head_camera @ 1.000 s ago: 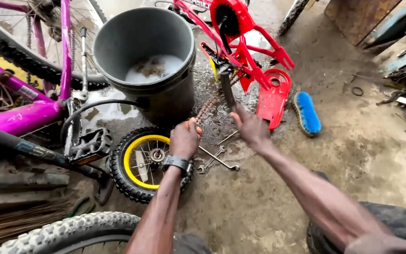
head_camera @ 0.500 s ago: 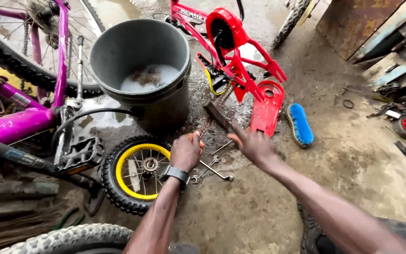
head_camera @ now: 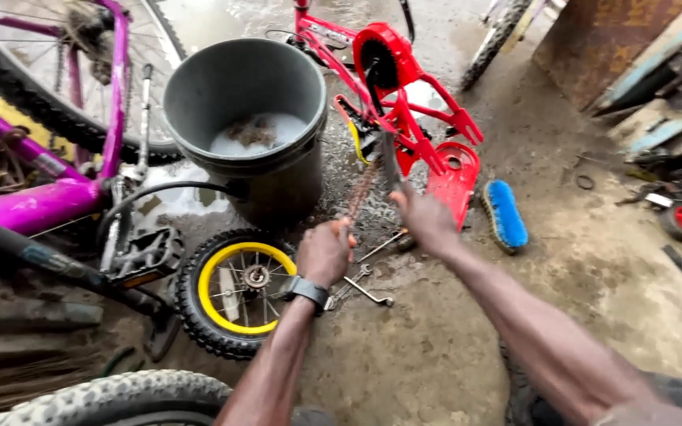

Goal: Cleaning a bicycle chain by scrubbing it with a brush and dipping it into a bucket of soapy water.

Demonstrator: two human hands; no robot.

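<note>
A purple bicycle frame point(head_camera: 37, 201) is seen far to the left of both hands, with its black pedal point(head_camera: 140, 254) well left of the grip. A small wheel with a yellow rim point(head_camera: 234, 292) lies just left of and below the left hand point(head_camera: 324, 252), on whose wrist a black watch point(head_camera: 306, 289) is worn. The left hand is closed into a fist around the lower end of a rusty bicycle chain point(head_camera: 359, 197), which is stretched up and to the right from that fist. Above and left of the grip a grey bucket point(head_camera: 246, 130) holding soapy water is set. Wrenches point(head_camera: 365, 284) are scattered on the wet concrete floor point(head_camera: 436, 355) just below and between the hands. The right hand point(head_camera: 428, 221) is closed on a dark, narrow tool point(head_camera: 390, 162) held against the chain's upper part; what kind of tool cannot be told. Beyond the grip a red children's bicycle frame point(head_camera: 412, 118) lies, and a blue scrubbing brush point(head_camera: 505, 214) rests near the right hand's right side.
</note>
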